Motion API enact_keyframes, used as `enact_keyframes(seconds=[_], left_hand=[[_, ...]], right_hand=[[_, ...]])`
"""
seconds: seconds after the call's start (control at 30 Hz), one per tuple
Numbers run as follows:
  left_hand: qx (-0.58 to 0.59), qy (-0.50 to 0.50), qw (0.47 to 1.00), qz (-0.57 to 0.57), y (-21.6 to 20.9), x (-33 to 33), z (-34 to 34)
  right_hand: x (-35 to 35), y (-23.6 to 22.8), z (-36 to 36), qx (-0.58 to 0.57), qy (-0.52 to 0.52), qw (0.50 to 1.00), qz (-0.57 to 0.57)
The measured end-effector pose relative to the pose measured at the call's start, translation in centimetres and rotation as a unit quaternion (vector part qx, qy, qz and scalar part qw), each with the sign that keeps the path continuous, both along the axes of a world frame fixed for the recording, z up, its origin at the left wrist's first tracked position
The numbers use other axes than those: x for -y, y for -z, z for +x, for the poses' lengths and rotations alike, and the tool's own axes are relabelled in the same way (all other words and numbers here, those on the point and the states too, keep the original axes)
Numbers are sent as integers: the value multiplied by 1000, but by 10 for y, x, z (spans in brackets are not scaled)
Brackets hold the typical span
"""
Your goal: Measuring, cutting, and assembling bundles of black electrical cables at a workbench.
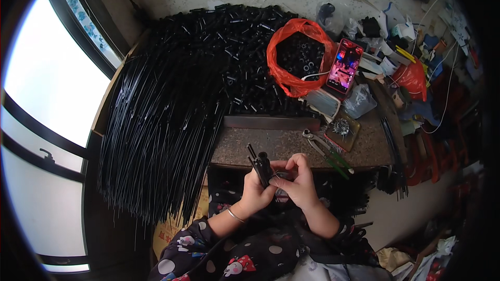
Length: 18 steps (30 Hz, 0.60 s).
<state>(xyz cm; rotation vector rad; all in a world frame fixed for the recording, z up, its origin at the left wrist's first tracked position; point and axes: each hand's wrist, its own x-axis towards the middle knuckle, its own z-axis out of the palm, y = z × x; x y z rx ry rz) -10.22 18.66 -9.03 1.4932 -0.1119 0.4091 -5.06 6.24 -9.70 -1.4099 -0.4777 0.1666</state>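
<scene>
While the left hand (256,190) wraps its fingers closed around a small bundle of black rods (259,165), the rods stick up and away from the fist, just before the desk (291,148) edge. Touching it from the right, the right hand (301,182) pinches its curled fingers near the bundle's lower end. Pliers (325,152) lie on the desk nearby, with an orange bag (291,80) farther back.

Left hand (255,190) fisted upright, right hand (299,182) beside it, fingers (294,162) curled, wrists close
</scene>
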Motion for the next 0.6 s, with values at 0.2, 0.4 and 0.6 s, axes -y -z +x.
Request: enact_keyframes(seconds=[0.2,0.4,0.6], left_hand=[[30,-71,987,143,-10,-2,-2],[75,-38,974,209,-90,-3,-11],[134,94,984,65,-101,-27,-19]], right_hand=[[5,-51,5,234,19,965,-116],[9,-109,-28,575,198,779,-155],[83,-67,-16,532,151,803,-222]])
